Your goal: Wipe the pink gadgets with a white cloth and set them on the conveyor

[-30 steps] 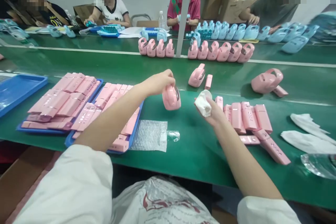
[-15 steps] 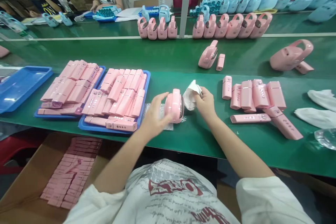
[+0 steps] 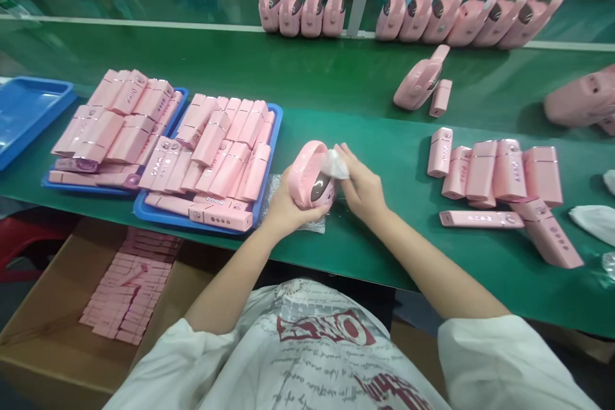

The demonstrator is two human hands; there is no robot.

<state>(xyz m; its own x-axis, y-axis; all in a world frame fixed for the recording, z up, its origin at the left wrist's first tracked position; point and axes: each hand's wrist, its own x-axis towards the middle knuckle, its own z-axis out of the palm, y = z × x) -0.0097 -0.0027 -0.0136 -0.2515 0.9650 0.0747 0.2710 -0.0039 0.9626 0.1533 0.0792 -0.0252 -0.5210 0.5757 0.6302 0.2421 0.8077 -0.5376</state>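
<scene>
My left hand (image 3: 283, 210) is closed around a pink plastic device with a loop handle (image 3: 302, 173) and a dark oval window, held tilted above the green table. In my right hand (image 3: 364, 187) is a crumpled white cloth (image 3: 335, 165), pinched and pressed against the upper right side of the device. A sheet of clear bubble wrap (image 3: 314, 226) lies on the table beneath the device, partly hidden by my left hand.
Two blue trays (image 3: 275, 160) heaped with pink rectangular bars stand on the left, by another blue tray (image 3: 36, 116). Several loose pink bars (image 3: 482, 170) lie at right. Pink handled devices (image 3: 312, 11) line the back. A cardboard box (image 3: 43, 339) sits below the table edge.
My left hand has gripped the pink device and turned it, so its window faces me more. My right hand has brought the white cloth onto it. The camera view has tipped downward.
</scene>
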